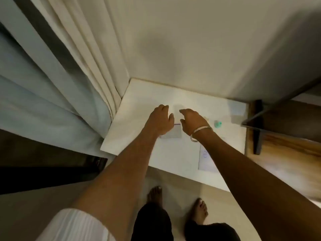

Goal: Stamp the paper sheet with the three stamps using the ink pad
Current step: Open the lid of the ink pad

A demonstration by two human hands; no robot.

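Ink pad [171,133] lies between both open hands [160,120] [192,121].

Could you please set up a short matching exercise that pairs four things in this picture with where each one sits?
Things:
1. bangle
2. green stamp
3. curtain
4. paper sheet

Places:
A. hanging at the left edge of the white table
B. on the table, beyond the right forearm
C. lying at the near edge of the table, partly under the right forearm
D. around the right wrist

Pairs: 1-D, 2-B, 3-A, 4-C
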